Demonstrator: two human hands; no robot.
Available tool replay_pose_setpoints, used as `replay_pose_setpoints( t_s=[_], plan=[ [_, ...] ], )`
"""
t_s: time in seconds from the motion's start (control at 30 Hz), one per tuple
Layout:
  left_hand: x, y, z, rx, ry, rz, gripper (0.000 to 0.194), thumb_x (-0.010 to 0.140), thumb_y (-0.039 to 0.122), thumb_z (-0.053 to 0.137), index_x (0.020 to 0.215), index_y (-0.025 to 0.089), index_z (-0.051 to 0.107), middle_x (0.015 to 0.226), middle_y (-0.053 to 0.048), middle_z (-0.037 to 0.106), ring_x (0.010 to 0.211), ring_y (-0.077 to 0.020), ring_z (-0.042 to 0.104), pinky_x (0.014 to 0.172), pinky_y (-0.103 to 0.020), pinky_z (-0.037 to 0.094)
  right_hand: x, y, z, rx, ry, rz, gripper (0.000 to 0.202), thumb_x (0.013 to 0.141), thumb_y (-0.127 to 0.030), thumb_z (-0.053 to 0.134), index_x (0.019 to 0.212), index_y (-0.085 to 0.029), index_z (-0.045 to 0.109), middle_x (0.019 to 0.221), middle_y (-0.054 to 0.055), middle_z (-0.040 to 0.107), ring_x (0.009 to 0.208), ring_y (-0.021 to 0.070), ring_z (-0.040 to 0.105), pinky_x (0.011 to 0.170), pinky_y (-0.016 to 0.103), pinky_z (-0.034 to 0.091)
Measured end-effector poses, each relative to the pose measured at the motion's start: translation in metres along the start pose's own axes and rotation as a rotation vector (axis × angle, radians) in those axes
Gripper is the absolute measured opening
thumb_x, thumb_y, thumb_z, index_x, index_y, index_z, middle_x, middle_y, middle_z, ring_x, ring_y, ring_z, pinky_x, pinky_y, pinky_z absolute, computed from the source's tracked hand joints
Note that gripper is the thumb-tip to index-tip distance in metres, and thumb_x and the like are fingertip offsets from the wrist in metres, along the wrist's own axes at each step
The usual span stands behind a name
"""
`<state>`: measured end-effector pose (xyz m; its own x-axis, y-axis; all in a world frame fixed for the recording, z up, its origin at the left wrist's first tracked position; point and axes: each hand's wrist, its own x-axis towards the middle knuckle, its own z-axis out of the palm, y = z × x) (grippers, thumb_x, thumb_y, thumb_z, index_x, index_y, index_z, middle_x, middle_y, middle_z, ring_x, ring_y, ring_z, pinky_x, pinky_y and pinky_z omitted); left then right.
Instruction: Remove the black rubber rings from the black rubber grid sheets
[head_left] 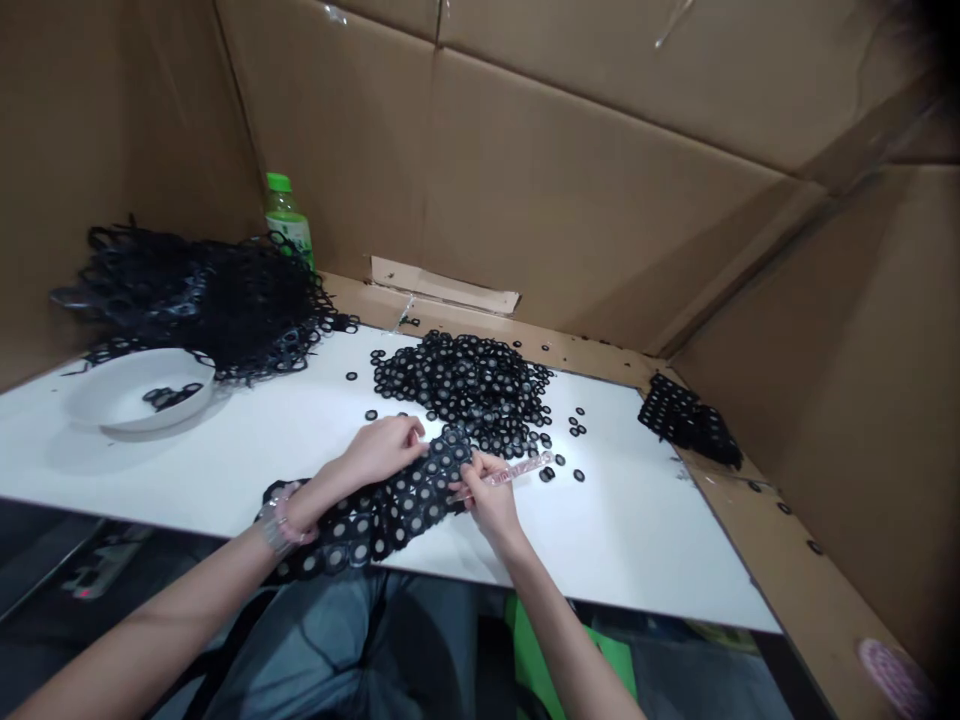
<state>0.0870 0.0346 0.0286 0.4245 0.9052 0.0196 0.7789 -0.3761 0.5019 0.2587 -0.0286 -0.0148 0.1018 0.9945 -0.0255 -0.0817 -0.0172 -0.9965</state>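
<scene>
A black rubber-like sheet with rows of round pale-centred discs lies over the front edge of the white board, its near end drooping toward my lap. My left hand has its fingers curled at the sheet's upper left edge, the thumb side touching it. In my right hand is a clear pen-like stick with pinkish markings, its lower end against the sheet. Just beyond both hands rises a heap of small black rings. Fingertip details are too small to make out.
A tangle of black ring scrap sits at the left, beside a white bowl holding a few black pieces. A green-capped bottle stands behind. Stacked black sheets lie at the right. Cardboard walls surround the white board.
</scene>
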Motion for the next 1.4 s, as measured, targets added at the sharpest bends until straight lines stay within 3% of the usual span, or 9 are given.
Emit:
replay_pose_setpoints(
  t_s=[0.1,0.2,0.3,0.47,0.6,0.67,0.8,1.03,1.4],
  plan=[
    [0.006,-0.004,0.009,-0.052,-0.065,0.025,0.016,0.074,0.029,0.052,0.083,0.019,0.06,0.071,-0.001,0.063,0.071,-0.0196,0.056,0.061,-0.026,0.036,-0.003,-0.005,-0.002,0.017,0.02,-0.01,0.033,0.07,-0.033,0.055,0.051,-0.022,0.031,0.034,-0.01,0.033,0.032,0.0086,0.044,0.029,0.017,0.022],
    [0.006,-0.005,0.012,-0.091,-0.119,0.064,0.013,0.072,0.026,0.053,0.08,0.018,0.058,0.072,-0.002,0.06,0.071,-0.0188,0.054,0.062,-0.026,0.036,-0.006,-0.018,-0.004,-0.004,0.053,-0.058,0.035,0.07,-0.035,0.056,0.05,-0.022,0.03,0.034,-0.009,0.033,0.036,0.01,0.049,0.031,0.017,0.029],
    [0.002,-0.005,0.011,-0.172,-0.148,0.164,0.01,0.073,0.022,0.05,0.081,0.017,0.054,0.078,-0.002,0.057,0.074,-0.0175,0.052,0.066,-0.026,0.037,-0.007,-0.035,-0.006,-0.036,0.057,-0.149,0.037,0.071,-0.033,0.057,0.049,-0.021,0.03,0.036,-0.009,0.036,0.033,0.0076,0.044,0.038,0.02,0.038],
    [-0.004,0.001,0.009,-0.468,-0.152,0.298,0.006,0.078,0.021,0.045,0.083,0.018,0.047,0.075,0.002,0.052,0.071,-0.0135,0.05,0.068,-0.025,0.038,-0.014,-0.061,-0.01,-0.021,0.083,-0.238,0.037,0.073,-0.031,0.058,0.049,-0.021,0.031,0.039,-0.009,0.034,0.034,0.0069,0.04,0.038,0.02,0.038],
    [0.002,0.008,0.01,-0.786,-0.342,0.303,0.014,0.074,0.023,0.053,0.084,0.018,0.043,0.07,0.005,0.05,0.064,-0.0099,0.049,0.062,-0.02,0.038,-0.028,-0.082,-0.01,0.012,0.118,-0.316,0.036,0.076,-0.029,0.056,0.05,-0.021,0.033,0.04,-0.009,0.034,0.034,0.006,0.036,0.043,0.021,0.041],
    [0.008,0.011,0.015,-0.803,-0.425,0.263,0.019,0.071,0.024,0.057,0.084,0.018,0.044,0.067,0.005,0.051,0.061,-0.0098,0.049,0.059,-0.02,0.038,-0.03,-0.085,-0.007,0.011,0.157,-0.306,0.036,0.077,-0.03,0.055,0.051,-0.021,0.033,0.04,-0.009,0.035,0.034,0.0062,0.035,0.04,0.02,0.038],
    [0.017,0.013,0.026,-0.611,-0.379,0.202,0.018,0.066,0.024,0.06,0.078,0.016,0.049,0.058,0.006,0.049,0.055,-0.0105,0.046,0.052,-0.019,0.034,-0.012,-0.066,0.001,0.043,0.257,-0.223,0.035,0.074,-0.033,0.057,0.052,-0.021,0.032,0.04,-0.009,0.039,0.033,0.006,0.035,0.037,0.02,0.035],
    [0.009,0.014,0.027,-0.475,-0.198,0.209,0.009,0.071,0.02,0.052,0.079,0.017,0.052,0.062,0.002,0.058,0.06,-0.0145,0.053,0.057,-0.022,0.038,0.022,-0.014,0.003,-0.095,0.208,-0.114,0.034,0.071,-0.033,0.054,0.049,-0.022,0.03,0.035,-0.01,0.037,0.034,0.0076,0.04,0.043,0.021,0.038],
    [0.008,0.008,0.035,-0.655,-0.167,0.186,0.018,0.069,0.015,0.052,0.082,0.02,0.04,0.059,0.006,0.058,0.059,-0.0125,0.054,0.061,-0.021,0.039,0.022,-0.005,-0.003,-0.267,0.175,-0.121,0.025,0.067,-0.019,0.048,0.051,-0.022,0.029,0.038,-0.01,0.036,0.038,0.0088,0.043,0.043,0.02,0.035]
  ],
)
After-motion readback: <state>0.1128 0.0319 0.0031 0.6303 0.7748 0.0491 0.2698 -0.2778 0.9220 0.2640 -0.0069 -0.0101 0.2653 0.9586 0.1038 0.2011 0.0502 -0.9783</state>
